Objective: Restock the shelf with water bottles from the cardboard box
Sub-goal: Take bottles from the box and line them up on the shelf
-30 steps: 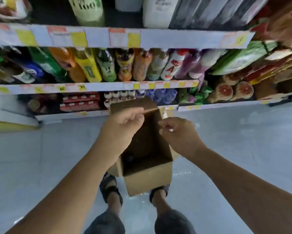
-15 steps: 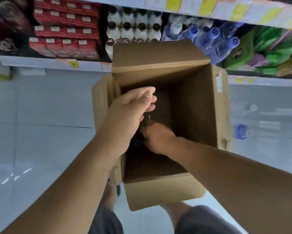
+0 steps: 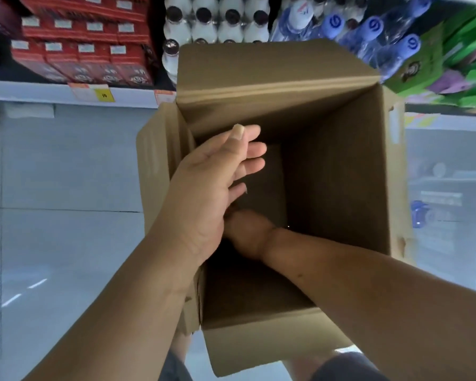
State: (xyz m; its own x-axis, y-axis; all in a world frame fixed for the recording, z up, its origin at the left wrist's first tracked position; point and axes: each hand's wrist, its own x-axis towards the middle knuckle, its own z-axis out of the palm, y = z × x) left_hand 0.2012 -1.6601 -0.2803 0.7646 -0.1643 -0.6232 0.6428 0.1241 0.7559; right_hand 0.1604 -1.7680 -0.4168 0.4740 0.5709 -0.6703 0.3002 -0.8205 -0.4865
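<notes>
Reaching into the cardboard box point(image 3: 341, 166)
Your right hand point(image 3: 248, 235) is lowest, grip hidden beneath your open left hand point(image 3: 212, 188); water bottles point(image 3: 373, 27) on the shelf point(image 3: 25, 92) lie far and right.

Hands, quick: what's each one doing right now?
Left hand: open, fingers straight, over the box.
Right hand: down inside the box, fingers hidden behind the left hand; cannot tell.

Bare forearms point(image 3: 116, 298), with dark grey shorts point(image 3: 349, 367) below.
</notes>
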